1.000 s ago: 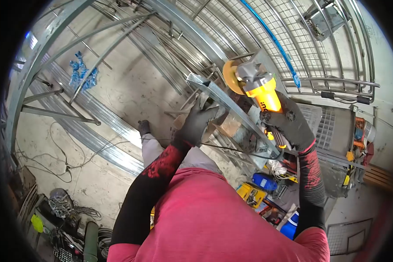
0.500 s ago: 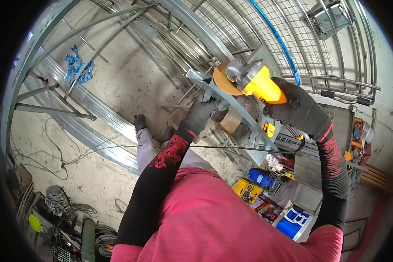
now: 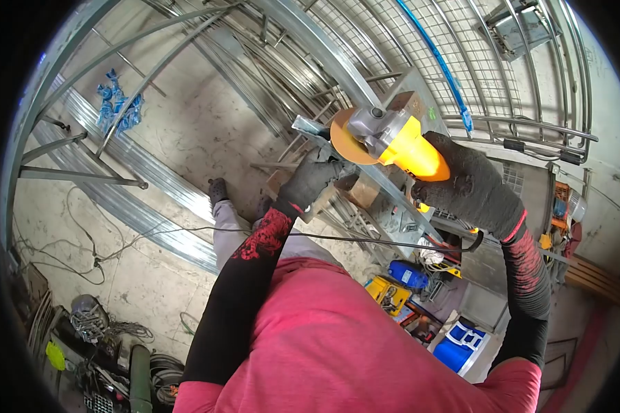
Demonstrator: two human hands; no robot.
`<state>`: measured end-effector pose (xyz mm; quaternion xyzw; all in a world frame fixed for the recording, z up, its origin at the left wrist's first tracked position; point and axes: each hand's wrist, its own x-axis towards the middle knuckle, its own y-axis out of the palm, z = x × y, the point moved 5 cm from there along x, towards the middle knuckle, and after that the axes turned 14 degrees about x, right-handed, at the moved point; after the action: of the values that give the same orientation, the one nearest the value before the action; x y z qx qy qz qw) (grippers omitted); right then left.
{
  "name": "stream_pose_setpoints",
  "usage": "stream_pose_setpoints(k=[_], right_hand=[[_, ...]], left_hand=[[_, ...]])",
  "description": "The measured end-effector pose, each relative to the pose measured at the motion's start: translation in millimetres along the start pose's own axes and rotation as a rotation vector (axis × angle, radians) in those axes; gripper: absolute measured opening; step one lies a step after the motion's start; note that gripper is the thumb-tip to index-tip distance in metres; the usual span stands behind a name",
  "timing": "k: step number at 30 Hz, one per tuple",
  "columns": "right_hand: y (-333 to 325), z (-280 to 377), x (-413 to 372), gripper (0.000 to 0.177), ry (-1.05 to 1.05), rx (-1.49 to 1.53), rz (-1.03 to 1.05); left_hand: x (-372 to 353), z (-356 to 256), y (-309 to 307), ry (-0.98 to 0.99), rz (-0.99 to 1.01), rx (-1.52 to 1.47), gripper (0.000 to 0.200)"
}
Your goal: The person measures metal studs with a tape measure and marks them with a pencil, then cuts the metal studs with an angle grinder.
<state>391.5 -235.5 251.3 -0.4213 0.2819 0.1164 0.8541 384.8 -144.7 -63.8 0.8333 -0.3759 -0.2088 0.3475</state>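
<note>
In a dark glove, my right hand [image 3: 472, 180] grips the yellow body of an angle grinder [image 3: 410, 148] from its rear end. The grinder's tan disc [image 3: 346, 138] overlaps the upper part of a grey metal bar [image 3: 391, 194], close to the bar's far end. My left hand [image 3: 315, 182], also gloved, is closed around the bar just below the disc, its fingertips partly hidden. A black power cord [image 3: 365, 241] runs from under my right hand across to the left. Beneath the bar sits a brownish block [image 3: 365, 191].
Long metal profiles [image 3: 158, 179] lie on the floor at left, under a metal frame [image 3: 83, 179]. A wire mesh panel [image 3: 455, 69] with tubes stands ahead. Lower right are a yellow case [image 3: 386, 296], a blue bottle-like object [image 3: 408, 274] and a blue-and-white box [image 3: 465, 347].
The grinder has shifted slightly left and down in the view, its disc now further over the bar. My left hand keeps its hold on the bar.
</note>
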Motion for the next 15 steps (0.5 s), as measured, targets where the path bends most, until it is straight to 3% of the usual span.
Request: stream_pose_setpoints(k=[2, 9, 15], right_hand=[[2, 3, 1, 0.069, 0.011, -0.201, 0.022], [15, 18, -4, 0.069, 0.019, -0.152, -0.011], [13, 12, -1, 0.069, 0.073, -0.205, -0.003]], left_hand=[[-5, -10, 1, -0.003, -0.028, 0.022, 0.042], [-14, -23, 3, 0.028, -0.171, 0.153, 0.037], [-5, -4, -5, -0.015, -0.073, 0.060, 0.034]])
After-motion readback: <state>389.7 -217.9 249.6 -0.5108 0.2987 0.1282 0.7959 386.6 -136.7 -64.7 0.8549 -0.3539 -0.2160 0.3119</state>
